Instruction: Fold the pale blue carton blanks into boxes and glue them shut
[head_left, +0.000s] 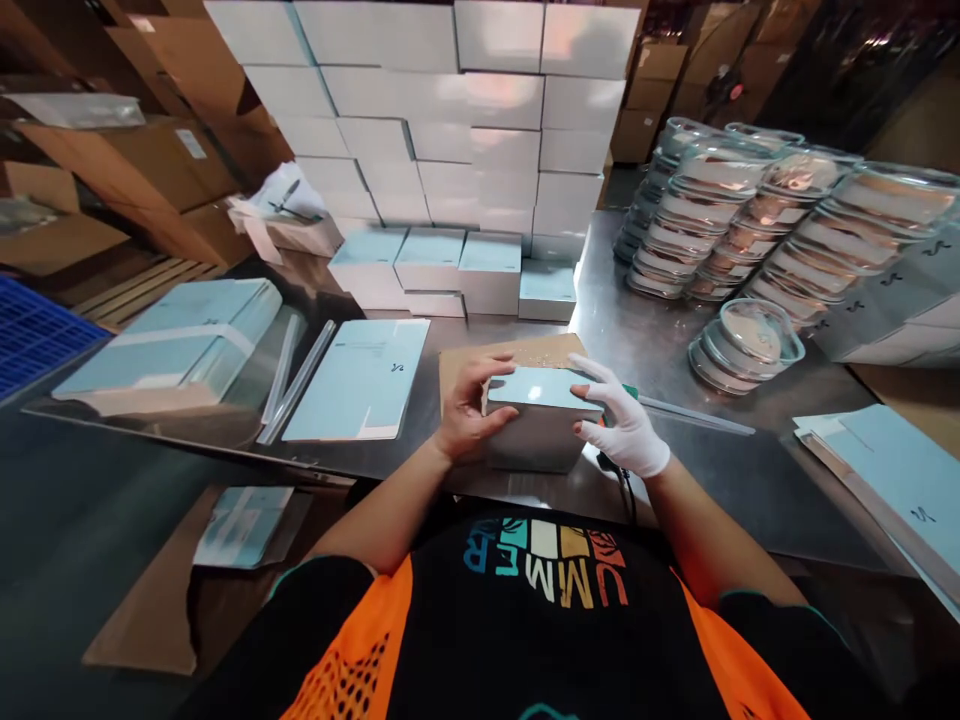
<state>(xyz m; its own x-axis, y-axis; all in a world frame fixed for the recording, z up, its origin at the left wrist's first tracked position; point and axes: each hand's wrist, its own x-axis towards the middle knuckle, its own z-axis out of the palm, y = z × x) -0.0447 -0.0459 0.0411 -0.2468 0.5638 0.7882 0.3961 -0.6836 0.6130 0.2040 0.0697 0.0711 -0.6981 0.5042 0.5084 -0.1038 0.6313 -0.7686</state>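
Observation:
A small pale blue box [541, 415] stands on the steel table [660, 350], close to its front edge. My left hand [469, 410], bare, grips the box's left side with fingers curled over the top edge. My right hand [622, 420], in a white glove, presses the box's right side. Under and behind the box lies a brown cardboard sheet [525, 355]. A flat unfolded box blank [360, 380] lies to the left.
A tall wall of finished white boxes [450, 120] fills the back of the table. Stacks of clear glass dishes [750, 220] stand at right. A pile of flat blanks [180, 340] sits left, more blanks [892, 480] at right. Brown cartons surround the table.

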